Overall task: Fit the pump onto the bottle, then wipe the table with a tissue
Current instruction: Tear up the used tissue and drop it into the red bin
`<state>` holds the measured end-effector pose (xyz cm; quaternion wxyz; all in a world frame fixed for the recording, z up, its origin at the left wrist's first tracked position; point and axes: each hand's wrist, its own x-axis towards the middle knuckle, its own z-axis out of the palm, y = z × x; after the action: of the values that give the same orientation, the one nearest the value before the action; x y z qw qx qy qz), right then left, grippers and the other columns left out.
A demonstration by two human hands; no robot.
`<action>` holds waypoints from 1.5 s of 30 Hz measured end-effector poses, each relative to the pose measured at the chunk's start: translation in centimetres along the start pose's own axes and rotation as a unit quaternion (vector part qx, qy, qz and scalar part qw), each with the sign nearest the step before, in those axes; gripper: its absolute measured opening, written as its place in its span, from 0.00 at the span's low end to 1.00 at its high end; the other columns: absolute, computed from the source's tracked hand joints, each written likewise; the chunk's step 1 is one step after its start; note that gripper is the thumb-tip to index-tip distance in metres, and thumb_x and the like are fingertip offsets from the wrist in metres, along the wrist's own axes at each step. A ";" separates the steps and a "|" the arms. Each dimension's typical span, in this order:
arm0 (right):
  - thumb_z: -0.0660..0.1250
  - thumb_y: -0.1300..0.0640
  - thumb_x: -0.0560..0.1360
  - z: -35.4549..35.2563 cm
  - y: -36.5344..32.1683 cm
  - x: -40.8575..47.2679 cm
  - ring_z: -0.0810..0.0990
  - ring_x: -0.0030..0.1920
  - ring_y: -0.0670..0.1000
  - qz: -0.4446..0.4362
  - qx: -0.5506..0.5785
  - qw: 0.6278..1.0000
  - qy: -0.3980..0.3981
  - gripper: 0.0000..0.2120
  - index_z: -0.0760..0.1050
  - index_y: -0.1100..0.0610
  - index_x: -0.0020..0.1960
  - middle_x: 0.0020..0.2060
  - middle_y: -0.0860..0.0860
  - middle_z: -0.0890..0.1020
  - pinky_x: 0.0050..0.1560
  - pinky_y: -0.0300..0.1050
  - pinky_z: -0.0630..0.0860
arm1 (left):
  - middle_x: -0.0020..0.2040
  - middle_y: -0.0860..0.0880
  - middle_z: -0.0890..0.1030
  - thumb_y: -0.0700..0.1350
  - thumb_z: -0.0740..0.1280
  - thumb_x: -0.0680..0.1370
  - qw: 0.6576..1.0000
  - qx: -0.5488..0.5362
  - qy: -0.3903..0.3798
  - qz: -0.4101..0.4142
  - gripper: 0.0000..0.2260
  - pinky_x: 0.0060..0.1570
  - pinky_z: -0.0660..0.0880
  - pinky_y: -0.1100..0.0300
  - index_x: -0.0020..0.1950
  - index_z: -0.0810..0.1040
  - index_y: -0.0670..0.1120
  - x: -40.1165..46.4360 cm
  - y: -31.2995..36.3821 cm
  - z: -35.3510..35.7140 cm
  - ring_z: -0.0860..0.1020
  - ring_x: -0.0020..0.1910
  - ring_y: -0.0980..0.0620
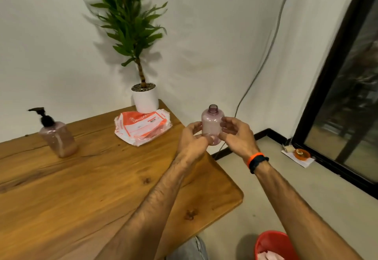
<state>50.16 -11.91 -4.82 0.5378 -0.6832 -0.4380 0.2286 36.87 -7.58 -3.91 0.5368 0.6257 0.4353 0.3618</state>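
Observation:
A small round pink bottle with an open threaded neck is held upright in the air past the table's right edge. My left hand grips its lower left side with curled fingers. My right hand curls round its right side. A second pink bottle with a black pump fitted on it stands at the left of the wooden table. A white and orange tissue pack lies at the table's far end.
A potted plant in a white pot stands behind the tissue pack in the corner. A red bin with crumpled tissue sits on the floor at the lower right. A cable runs down the wall. A dark-framed window stands at the right.

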 end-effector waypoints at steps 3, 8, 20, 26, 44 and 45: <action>0.74 0.62 0.69 -5.7 2.1 -2.1 0.80 0.55 0.47 0.011 0.014 0.999 0.042 0.24 0.74 0.54 0.64 0.54 0.47 0.81 0.56 0.42 0.77 | 0.64 0.51 0.79 0.41 0.78 0.68 0.999 -0.007 -0.054 0.005 0.33 0.50 0.76 0.70 0.71 0.70 0.45 -1.0 0.0 5.3 0.79 0.51 0.61; 0.74 0.61 0.70 -13.5 7.1 -6.6 0.80 0.55 0.45 0.037 0.029 0.994 0.104 0.17 0.77 0.44 0.52 0.53 0.45 0.82 0.58 0.44 0.76 | 0.52 0.59 0.81 0.45 0.80 0.65 0.990 -0.012 -0.142 0.002 0.30 0.56 0.78 0.60 0.65 0.74 0.49 -3.3 -2.2 14.8 0.81 0.54 0.59; 0.72 0.67 0.68 -16.9 26.1 -16.5 0.82 0.51 0.44 0.270 0.050 0.950 0.150 0.19 0.79 0.47 0.51 0.48 0.44 0.84 0.53 0.40 0.77 | 0.56 0.48 0.83 0.42 0.80 0.61 0.950 0.025 -0.256 -0.174 0.27 0.58 0.79 0.53 0.58 0.77 0.45 -8.9 -18.7 26.4 0.82 0.54 0.50; 0.70 0.72 0.68 -13.3 33.1 -20.5 0.82 0.56 0.49 0.384 0.094 0.909 0.128 0.22 0.78 0.47 0.51 0.53 0.50 0.84 0.62 0.51 0.76 | 0.44 0.53 0.86 0.37 0.74 0.56 0.923 0.056 -0.286 -0.251 0.17 0.54 0.79 0.55 0.42 0.82 0.52 -11.0 -26.8 26.6 0.83 0.47 0.53; 0.67 0.70 0.69 -13.0 38.4 -19.7 0.80 0.56 0.53 0.472 0.049 0.870 0.134 0.21 0.73 0.52 0.57 0.51 0.51 0.81 0.63 0.49 0.75 | 0.65 0.46 0.78 0.40 0.73 0.67 0.887 0.194 -0.308 -0.283 0.29 0.65 0.73 0.49 0.69 0.74 0.45 -8.8 -30.0 26.5 0.76 0.64 0.45; 0.67 0.70 0.69 -13.1 37.9 -19.6 0.80 0.55 0.53 0.464 0.049 0.873 0.138 0.20 0.73 0.51 0.56 0.49 0.50 0.81 0.63 0.50 0.75 | 0.63 0.46 0.79 0.41 0.73 0.67 0.889 0.198 -0.304 -0.278 0.28 0.64 0.74 0.51 0.67 0.75 0.46 -8.8 -29.6 26.3 0.77 0.63 0.45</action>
<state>63.76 -36.93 -39.23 0.4578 -0.8051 0.0203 0.3766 53.29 -23.90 -37.23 0.5863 0.6518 0.4695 -0.1047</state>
